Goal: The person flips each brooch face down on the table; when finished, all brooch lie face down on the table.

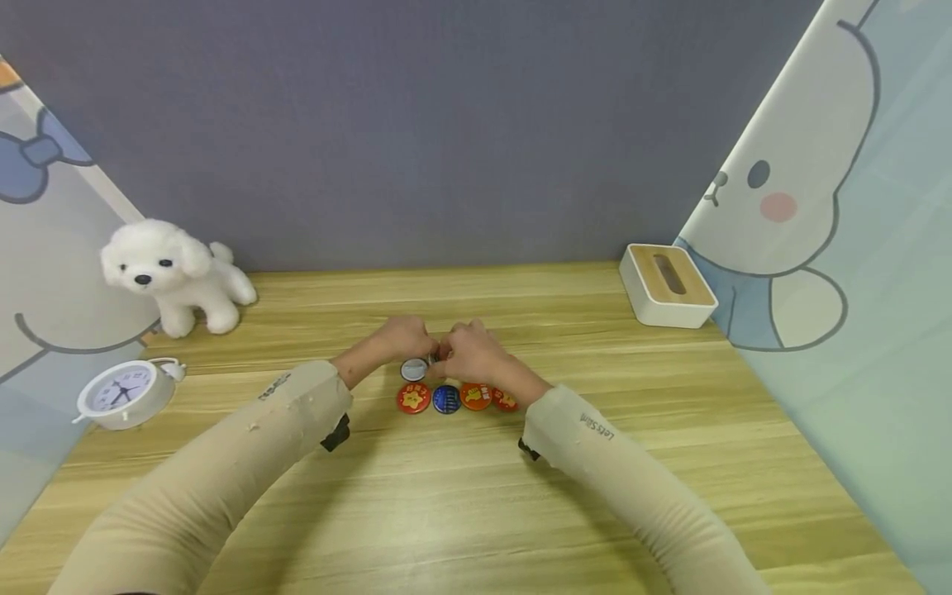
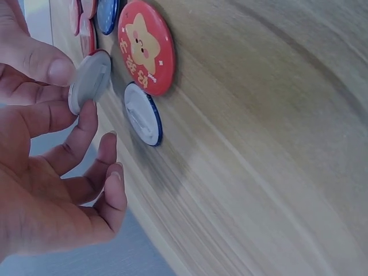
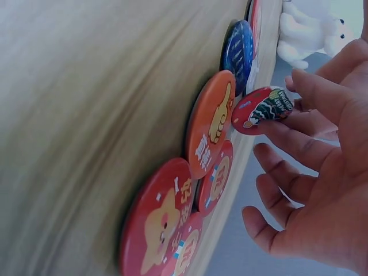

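Observation:
Between both hands is a round pin badge (image 3: pixel 253 115), red with a green tree picture; its pale back faces the left wrist view. My right hand (image 1: pixel 474 354) pinches it by the edge with thumb and finger. My left hand (image 1: pixel 405 339) holds the opposite edge with its fingertips. Beneath them, a row of badges lies face up: a red star badge (image 1: pixel 413 398), a blue badge (image 1: pixel 446 400), an orange badge (image 1: pixel 474 396) and another red badge (image 1: pixel 506 401). A badge (image 2: pixel 143 115) lies face down beside the red star one. More red badges (image 3: pixel 215 178) show in the right wrist view.
On the left of the wooden table (image 1: pixel 446 512) stand a white plush dog (image 1: pixel 182 277) and a white alarm clock (image 1: pixel 128 394). A white tissue box (image 1: pixel 668 285) with a wooden lid is at the back right. A dark panel (image 1: pixel 446 132) rises behind.

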Motion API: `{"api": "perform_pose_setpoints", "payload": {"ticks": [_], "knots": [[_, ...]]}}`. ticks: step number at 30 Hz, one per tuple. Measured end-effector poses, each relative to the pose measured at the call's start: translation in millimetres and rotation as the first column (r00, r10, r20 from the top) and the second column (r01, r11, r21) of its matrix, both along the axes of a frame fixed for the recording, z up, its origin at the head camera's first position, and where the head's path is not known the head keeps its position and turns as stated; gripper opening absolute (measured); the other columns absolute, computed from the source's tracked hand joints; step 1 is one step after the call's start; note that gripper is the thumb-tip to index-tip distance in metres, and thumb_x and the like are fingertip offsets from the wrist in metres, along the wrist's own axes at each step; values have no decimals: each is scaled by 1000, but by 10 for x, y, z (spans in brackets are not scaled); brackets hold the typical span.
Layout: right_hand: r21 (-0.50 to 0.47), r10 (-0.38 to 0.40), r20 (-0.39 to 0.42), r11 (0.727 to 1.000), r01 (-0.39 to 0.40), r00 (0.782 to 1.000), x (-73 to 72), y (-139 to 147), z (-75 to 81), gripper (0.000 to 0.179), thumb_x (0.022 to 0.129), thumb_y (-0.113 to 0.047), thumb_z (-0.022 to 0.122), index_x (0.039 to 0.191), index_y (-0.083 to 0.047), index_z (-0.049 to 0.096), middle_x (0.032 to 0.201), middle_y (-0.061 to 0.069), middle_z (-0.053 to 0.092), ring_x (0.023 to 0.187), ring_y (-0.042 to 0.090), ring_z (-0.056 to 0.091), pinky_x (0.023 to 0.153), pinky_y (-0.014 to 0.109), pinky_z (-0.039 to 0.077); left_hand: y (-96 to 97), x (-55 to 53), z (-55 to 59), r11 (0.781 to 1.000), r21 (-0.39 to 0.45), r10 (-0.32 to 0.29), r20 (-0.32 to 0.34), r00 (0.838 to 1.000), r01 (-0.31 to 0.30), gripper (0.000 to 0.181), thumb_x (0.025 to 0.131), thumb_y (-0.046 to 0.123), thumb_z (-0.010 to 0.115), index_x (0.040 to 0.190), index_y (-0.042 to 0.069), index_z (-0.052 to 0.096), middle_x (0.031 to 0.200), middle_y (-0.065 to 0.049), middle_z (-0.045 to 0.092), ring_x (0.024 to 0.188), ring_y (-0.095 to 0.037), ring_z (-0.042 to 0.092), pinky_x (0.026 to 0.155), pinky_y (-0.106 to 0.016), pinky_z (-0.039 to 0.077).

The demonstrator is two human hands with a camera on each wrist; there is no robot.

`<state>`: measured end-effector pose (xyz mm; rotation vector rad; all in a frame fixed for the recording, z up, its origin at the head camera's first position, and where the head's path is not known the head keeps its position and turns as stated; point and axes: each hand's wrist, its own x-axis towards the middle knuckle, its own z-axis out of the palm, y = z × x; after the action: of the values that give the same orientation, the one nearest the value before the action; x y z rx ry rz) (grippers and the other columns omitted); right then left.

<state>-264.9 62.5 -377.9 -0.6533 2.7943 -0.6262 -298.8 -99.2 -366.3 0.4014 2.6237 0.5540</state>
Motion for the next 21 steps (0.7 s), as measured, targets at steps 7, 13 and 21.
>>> {"api": "perform_pose_setpoints", "payload": {"ticks": [7, 13, 21], "knots": [[1, -14, -9, 1000, 14, 1000, -10, -7, -5, 24, 88, -40, 74, 78, -19, 78, 97, -1, 67, 103, 29, 48, 82, 40, 37, 0, -24, 41, 1000, 23, 20, 43, 999, -21, 36, 93, 21, 54, 65, 6, 69, 48, 7, 42, 45, -7, 23, 49, -23, 23], [-20, -42, -28, 999, 42, 999, -10, 7, 62, 25, 91, -25, 69, 70, -12, 73, 93, 4, 65, 106, 35, 51, 84, 45, 42, -8, -9, 80, 999, 53, 8, 10, 1000, -9, 39, 95, 21, 51, 64, 8, 68, 49, 8, 42, 47, -7, 25, 50, -23, 25], [16, -127, -36, 992, 127, 991, -26, 84, 69, 43, 88, -20, 66, 51, -20, 46, 52, -7, 44, 75, 22, 51, 61, 27, 33, -72, 49, 50, 994, 102, -48, -29, 998, 51, 29, 98, 22, 51, 80, 4, 64, 66, 3, 47, 57, -10, 34, 58, -25, 33]]}}
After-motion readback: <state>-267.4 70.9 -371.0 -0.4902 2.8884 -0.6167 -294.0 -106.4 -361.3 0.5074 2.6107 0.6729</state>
